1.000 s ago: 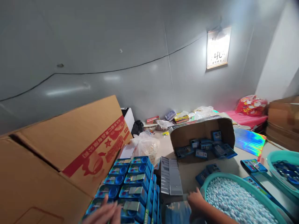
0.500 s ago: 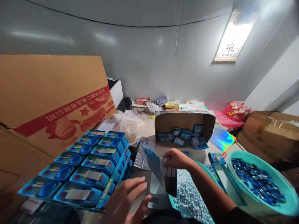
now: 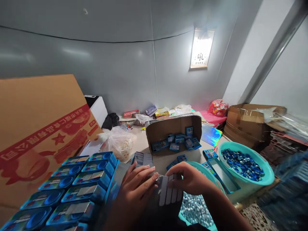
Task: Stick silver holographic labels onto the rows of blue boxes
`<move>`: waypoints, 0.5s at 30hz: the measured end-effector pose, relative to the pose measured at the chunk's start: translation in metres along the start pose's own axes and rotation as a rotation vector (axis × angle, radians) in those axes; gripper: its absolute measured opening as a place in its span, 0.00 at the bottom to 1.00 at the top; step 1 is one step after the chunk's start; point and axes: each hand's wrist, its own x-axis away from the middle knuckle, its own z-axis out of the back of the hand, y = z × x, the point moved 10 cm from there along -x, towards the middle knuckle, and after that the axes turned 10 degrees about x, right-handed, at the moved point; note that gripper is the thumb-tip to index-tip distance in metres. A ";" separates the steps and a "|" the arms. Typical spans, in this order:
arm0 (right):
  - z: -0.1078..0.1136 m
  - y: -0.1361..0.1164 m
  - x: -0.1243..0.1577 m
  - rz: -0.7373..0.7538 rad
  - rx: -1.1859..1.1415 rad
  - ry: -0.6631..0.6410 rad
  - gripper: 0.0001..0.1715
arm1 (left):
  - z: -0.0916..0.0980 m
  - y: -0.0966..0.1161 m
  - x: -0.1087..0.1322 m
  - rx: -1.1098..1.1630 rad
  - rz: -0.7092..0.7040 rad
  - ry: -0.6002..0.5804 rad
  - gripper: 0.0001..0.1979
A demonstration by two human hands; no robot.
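Fingers (image 3: pixel 144 179) of the left hand (image 3: pixel 134 195) are spread flat and pressed on a dark sheet (image 3: pixel 166 195) with pale grey strips; fingers of the right hand (image 3: pixel 190 178) are pinched on its top edge. The sheet is held low at centre, in front of the body, over the near rim of a teal basin (image 3: pixel 211 175). About five pale strips are seen side by side on its dark backing; its lower part is blurred.

Two teal basins are counted: the near one with small white-blue pellets (image 3: pixel 196 210), a second basin (image 3: pixel 247 179) to the right with dark blue round pieces. About ten blue packs (image 3: pixel 79 189) are stacked in rows at left. One small open carton (image 3: pixel 174 136) with roughly eight blue packs stands behind on the surface (image 3: pixel 141 144). One big cardboard box (image 3: pixel 40 128) with red print at far left, one plastic bag (image 3: pixel 117 144) beside it.
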 end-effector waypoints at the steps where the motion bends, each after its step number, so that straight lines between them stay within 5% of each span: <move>1: 0.000 0.000 0.002 -0.010 -0.023 0.010 0.17 | 0.002 0.002 0.001 0.004 -0.004 0.003 0.17; 15: -0.022 -0.014 -0.011 -0.036 0.052 -0.128 0.10 | 0.028 0.017 0.009 -0.028 -0.021 0.104 0.14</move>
